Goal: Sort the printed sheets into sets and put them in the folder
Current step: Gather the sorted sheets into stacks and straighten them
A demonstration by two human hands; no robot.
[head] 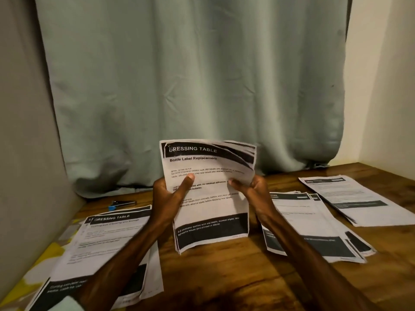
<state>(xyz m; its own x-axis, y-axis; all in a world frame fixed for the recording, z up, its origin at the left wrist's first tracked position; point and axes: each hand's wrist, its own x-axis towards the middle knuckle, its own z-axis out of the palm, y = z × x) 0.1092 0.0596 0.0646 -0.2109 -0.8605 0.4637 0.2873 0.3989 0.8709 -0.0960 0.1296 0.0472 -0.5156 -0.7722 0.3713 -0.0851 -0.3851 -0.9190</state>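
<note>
- head view: a thin stack of white printed sheets with black bands (208, 198) is held upright above the brown wooden table (224, 277), between both hands; its top sheet reads "dressing table" and "bottle label replacement"
- the left hand (168, 198) grips the stack's left edge, thumb pressed on the front, fingers curled behind
- the right hand (252, 189) pinches the right edge, thumb on the front; the sheets' top right corners fan apart above it
- a loose pile of similar sheets (112, 239) lies on the table at the left, partly under the left forearm, also headed "dressing table"
- a second fanned pile (314, 223) lies just right of the right forearm, and a third pile (359, 198) sits beyond it near the table's right edge
- a small dark object with a blue tip (122, 204) lies behind the left pile; what it is, i cannot tell
- a pale grey-green curtain (190, 75) hangs behind the table
</note>
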